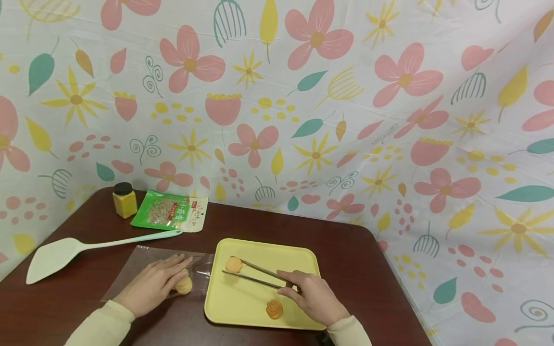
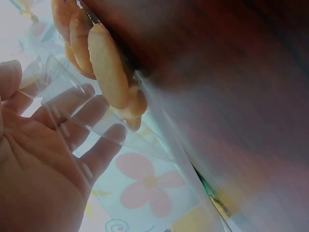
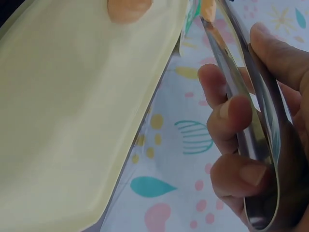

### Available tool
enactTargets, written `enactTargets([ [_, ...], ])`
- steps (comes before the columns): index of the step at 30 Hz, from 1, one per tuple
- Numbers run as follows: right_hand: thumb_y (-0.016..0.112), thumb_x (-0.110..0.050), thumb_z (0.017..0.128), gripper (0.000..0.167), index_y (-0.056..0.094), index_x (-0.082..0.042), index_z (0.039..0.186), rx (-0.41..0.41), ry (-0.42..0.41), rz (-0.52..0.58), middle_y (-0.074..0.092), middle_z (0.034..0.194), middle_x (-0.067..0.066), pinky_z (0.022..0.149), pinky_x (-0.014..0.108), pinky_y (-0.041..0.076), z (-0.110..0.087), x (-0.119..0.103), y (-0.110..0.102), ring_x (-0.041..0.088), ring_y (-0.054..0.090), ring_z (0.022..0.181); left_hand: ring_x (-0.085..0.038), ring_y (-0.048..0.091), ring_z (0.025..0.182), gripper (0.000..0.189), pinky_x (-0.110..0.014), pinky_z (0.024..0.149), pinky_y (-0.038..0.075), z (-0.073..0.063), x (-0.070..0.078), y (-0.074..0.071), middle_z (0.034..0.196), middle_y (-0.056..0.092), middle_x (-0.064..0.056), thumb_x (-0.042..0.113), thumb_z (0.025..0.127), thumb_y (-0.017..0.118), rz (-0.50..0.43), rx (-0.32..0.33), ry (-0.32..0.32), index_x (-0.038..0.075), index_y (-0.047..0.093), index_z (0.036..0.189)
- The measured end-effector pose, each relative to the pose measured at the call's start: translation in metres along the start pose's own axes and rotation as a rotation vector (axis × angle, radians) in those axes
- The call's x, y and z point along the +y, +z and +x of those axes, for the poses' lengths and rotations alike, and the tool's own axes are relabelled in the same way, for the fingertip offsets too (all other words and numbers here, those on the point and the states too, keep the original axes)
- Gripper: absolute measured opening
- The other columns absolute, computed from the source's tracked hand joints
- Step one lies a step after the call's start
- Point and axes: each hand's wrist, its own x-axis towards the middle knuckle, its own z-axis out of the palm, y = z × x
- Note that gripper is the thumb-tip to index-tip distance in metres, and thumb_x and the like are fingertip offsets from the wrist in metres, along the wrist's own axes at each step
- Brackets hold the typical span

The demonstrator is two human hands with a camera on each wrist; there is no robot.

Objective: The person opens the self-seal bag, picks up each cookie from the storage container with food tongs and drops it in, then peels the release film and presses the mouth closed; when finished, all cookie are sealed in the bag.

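Note:
In the head view my left hand (image 1: 153,280) lies across a clear plastic bag (image 1: 130,269), beside a round pale cookie (image 1: 183,284). The left wrist view shows its fingers loosely extended against the clear film, near several cookies (image 2: 107,65) bunched in the bag. My right hand (image 1: 313,295) grips metal tongs (image 1: 259,279) over the yellow tray (image 1: 225,307). Between the tong tips sits a round cookie (image 1: 233,265). Another cookie, swirled and browner (image 1: 274,309), lies on the tray near its front edge. Fingers and thumb wrap the tongs (image 3: 260,121) in the right wrist view.
A white spatula (image 1: 56,259) with a pale green handle lies left of the bag. Behind stand a yellow jar (image 1: 125,202) with a black lid and a green-and-white packet (image 1: 169,211). A flowered cloth (image 1: 277,120) hangs behind the dark table (image 1: 355,269).

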Motion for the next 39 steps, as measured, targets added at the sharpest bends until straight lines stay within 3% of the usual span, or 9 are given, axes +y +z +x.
enactTargets([
  [20, 0.059, -0.042, 0.096, 0.04, 0.064, -0.022, 0.13, -0.039, -0.163, -0.071, 0.058, 0.083, -0.02, 0.056, 0.015, 0.042, 0.03, -0.025, 0.022, -0.006, 0.047, 0.06, -0.04, 0.049, 0.127, 0.044, -0.064, 0.098, 0.038, -0.001, 0.0, 0.0, 0.14, 0.052, -0.019, 0.034, 0.103, 0.049, -0.01, -0.006, -0.005, 0.009, 0.057, 0.138],
  [39, 0.052, -0.047, 0.097, 0.043, 0.063, -0.023, 0.131, -0.1, -0.181, -0.096, 0.061, 0.087, -0.019, 0.06, 0.015, 0.045, 0.047, -0.037, 0.03, -0.006, 0.051, 0.067, -0.039, 0.048, 0.128, 0.046, -0.064, 0.099, 0.037, 0.0, -0.002, -0.001, 0.14, 0.051, -0.018, 0.038, 0.103, 0.047, -0.008, -0.016, -0.003, 0.01, 0.056, 0.139],
])
